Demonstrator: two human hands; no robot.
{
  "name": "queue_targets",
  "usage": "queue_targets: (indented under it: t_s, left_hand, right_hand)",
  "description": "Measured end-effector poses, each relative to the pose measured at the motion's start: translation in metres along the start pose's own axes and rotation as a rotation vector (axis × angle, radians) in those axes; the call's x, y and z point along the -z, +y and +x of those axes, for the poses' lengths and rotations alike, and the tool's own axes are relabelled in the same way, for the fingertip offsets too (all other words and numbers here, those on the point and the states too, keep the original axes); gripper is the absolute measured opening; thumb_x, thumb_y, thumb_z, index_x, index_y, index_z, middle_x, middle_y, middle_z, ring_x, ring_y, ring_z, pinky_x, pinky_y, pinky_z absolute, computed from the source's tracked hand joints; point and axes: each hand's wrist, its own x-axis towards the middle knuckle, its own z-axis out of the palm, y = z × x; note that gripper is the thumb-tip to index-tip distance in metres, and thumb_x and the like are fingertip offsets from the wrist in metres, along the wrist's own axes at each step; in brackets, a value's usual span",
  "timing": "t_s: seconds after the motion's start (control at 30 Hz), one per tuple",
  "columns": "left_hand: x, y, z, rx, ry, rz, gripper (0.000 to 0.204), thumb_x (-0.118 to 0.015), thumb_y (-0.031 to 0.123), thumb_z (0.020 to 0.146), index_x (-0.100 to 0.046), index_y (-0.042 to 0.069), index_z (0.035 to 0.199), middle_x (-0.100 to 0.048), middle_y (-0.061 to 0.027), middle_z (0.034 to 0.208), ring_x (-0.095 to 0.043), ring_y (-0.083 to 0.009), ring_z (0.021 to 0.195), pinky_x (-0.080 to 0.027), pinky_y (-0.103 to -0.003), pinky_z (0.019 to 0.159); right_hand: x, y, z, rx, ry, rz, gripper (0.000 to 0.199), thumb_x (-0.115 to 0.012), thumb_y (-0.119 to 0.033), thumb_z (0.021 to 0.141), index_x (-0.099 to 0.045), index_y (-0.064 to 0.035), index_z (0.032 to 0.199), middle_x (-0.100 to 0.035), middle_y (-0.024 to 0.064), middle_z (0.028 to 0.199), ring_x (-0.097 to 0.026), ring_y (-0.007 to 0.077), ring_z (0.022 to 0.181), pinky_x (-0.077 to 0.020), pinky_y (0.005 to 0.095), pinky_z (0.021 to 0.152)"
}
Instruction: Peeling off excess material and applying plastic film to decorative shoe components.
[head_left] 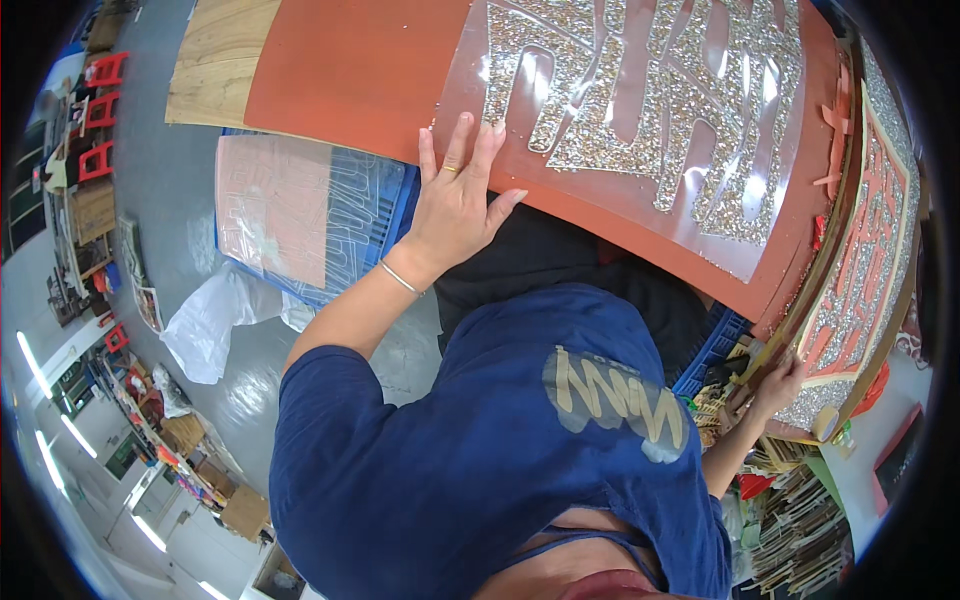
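My left hand point(455, 195) is open, its fingers spread and resting at the near edge of an orange-red sheet point(350, 70). Its fingertips meet the corner of a clear plastic film point(770, 225) lying on that sheet. Glittering stones in silver and amber point(610, 150) cover much of the film, leaving long bare shapes between them. At the far right, my right hand point(780, 388) is closed over the near rim of a shallow wooden tray point(768, 378). In the tray lie loose silver stones point(805, 408) and an orange cut-out stencil point(850, 290); some of the fingers are hidden.
Left of my body, a blue plastic crate point(395, 195) carries a pinkish sheet point(275, 205) with clear film. A white plastic bag point(215, 320) is beside it on the grey floor. Stacked thin boards point(800, 530) stand at lower right. Red stools point(100, 110) line the left.
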Motion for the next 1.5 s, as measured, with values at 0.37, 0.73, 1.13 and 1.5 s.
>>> queue_targets:
  t_s: [0.37,0.73,1.13,1.5]
  left_hand:
    - [0.006,-0.004,-0.007,-0.014,0.018,0.019,0.068,-0.058,0.029,0.092,-0.027,-0.004,0.142,-0.046,-0.0112,0.140,-0.024,-0.0346,0.140,-0.010,-0.054,0.112]
    - [-0.016,0.028,0.015,0.026,0.098,-0.203,0.070,-0.061,0.014,0.087,-0.023,-0.009,0.140,-0.045,-0.0225,0.137,-0.023,-0.0408,0.138,-0.013,-0.055,0.112]
    - [-0.022,0.026,0.005,0.024,0.108,-0.228,0.072,-0.060,0.011,0.087,-0.019,-0.011,0.141,-0.045,-0.0190,0.140,-0.022,-0.0362,0.140,-0.013,-0.052,0.113]
    - [-0.016,0.021,0.005,-0.037,0.028,-0.052,0.075,-0.061,0.026,0.089,-0.022,-0.008,0.142,-0.047,-0.0127,0.138,-0.022,-0.0378,0.140,-0.010,-0.058,0.111]
  right_hand:
    - [0.001,0.003,0.011,-0.133,-0.094,-0.131,0.022,-0.056,-0.013,0.090,-0.066,-0.0012,0.106,-0.068,0.0156,0.100,-0.065,0.0229,0.092,-0.0478,0.0322,0.083]
    - [-0.073,-0.374,0.007,1.015,-0.091,0.932,0.017,-0.065,-0.002,0.073,-0.064,-0.0066,0.089,-0.059,0.0076,0.081,-0.055,0.0253,0.074,-0.0442,0.0354,0.064]
    - [-0.084,-0.400,0.006,1.082,-0.020,0.806,0.026,-0.064,-0.004,0.070,-0.065,-0.0056,0.096,-0.058,0.0045,0.084,-0.053,0.0226,0.076,-0.0422,0.0354,0.067]
    - [-0.057,-0.371,0.012,0.895,-0.122,0.933,0.029,-0.062,0.006,0.075,-0.066,-0.0023,0.103,-0.062,0.0106,0.093,-0.057,0.0271,0.084,-0.0469,0.0358,0.073]
